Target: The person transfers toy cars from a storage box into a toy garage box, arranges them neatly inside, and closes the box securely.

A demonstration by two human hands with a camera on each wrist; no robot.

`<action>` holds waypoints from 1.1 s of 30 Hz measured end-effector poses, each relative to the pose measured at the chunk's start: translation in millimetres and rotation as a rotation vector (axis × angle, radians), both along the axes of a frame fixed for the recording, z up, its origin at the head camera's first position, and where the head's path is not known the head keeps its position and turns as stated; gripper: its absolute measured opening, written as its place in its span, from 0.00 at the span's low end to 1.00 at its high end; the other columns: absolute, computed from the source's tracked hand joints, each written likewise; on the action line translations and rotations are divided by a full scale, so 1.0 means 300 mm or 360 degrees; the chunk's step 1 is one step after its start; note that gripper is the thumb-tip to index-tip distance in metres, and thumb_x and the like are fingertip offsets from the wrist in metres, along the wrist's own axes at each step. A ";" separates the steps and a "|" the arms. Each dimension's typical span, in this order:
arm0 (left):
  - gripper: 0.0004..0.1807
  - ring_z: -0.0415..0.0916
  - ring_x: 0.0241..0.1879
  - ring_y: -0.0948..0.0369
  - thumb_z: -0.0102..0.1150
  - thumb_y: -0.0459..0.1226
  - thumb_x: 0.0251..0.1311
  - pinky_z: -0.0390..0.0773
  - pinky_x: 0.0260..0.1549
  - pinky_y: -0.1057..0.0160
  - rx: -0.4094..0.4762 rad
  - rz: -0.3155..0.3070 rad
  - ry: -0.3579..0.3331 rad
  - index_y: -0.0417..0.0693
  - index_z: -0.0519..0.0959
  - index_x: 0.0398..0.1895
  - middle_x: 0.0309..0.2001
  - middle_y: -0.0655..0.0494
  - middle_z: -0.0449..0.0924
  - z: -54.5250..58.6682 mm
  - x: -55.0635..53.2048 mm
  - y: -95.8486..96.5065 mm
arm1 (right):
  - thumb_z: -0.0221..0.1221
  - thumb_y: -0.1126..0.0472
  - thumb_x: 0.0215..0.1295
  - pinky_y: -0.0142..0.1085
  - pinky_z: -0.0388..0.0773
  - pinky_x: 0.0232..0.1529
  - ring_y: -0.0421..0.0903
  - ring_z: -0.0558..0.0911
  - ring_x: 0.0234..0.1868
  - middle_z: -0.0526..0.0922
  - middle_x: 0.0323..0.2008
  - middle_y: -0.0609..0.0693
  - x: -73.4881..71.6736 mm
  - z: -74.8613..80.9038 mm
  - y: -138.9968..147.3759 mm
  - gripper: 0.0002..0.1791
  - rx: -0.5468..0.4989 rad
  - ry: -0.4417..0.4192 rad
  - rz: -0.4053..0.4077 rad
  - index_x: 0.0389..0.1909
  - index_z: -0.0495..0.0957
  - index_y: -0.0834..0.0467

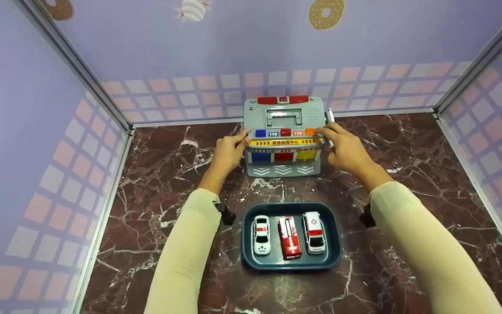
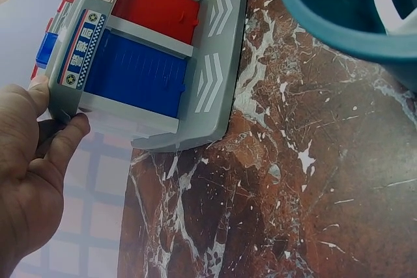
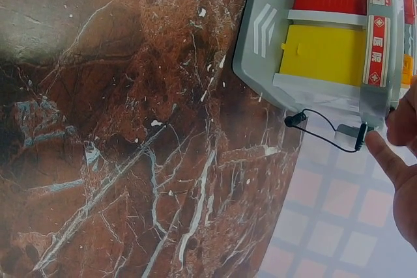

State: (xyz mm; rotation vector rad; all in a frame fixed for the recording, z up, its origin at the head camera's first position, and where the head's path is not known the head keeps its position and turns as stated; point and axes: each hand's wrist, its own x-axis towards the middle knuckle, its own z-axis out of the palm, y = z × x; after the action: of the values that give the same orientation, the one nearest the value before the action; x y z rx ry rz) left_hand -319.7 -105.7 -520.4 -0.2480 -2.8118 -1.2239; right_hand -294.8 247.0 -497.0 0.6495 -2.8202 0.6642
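A grey toy garage (image 1: 283,117) stands against the back wall, with a blue door (image 2: 133,73), a red door (image 2: 156,8) and a yellow door (image 3: 324,53) along its front. My left hand (image 1: 228,151) pinches its left front corner between thumb and fingers. At the opposite corner my right hand (image 1: 349,146) grips the edge, fingertips on top near the orange button (image 1: 310,131). A black cord (image 3: 319,136) hangs at the right side of the garage. Part of the right hand lies outside the right wrist view.
Nearer to me, a dark teal tray (image 1: 247,257) holds a white police car (image 1: 261,235), a red fire truck (image 1: 289,237) and a white ambulance (image 1: 314,232). Purple walls (image 1: 251,48) enclose the dark red marbled surface (image 1: 181,174) on the left, back and right.
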 end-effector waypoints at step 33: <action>0.22 0.91 0.52 0.48 0.61 0.49 0.82 0.84 0.65 0.49 0.0046 0.0028 -0.0039 0.59 0.83 0.74 0.72 0.47 0.81 -0.009 0.001 0.001 | 0.53 0.77 0.55 0.51 0.73 0.41 0.59 0.80 0.43 0.82 0.65 0.55 0.011 0.004 0.001 0.40 0.0015 -0.0024 -0.0004 0.72 0.80 0.54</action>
State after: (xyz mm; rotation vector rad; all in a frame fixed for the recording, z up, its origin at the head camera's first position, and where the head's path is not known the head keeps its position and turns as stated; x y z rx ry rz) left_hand -319.4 -105.5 -523.1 -0.2075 -2.8082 -1.2717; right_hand -291.6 247.2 -495.8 0.6453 -2.8393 0.6585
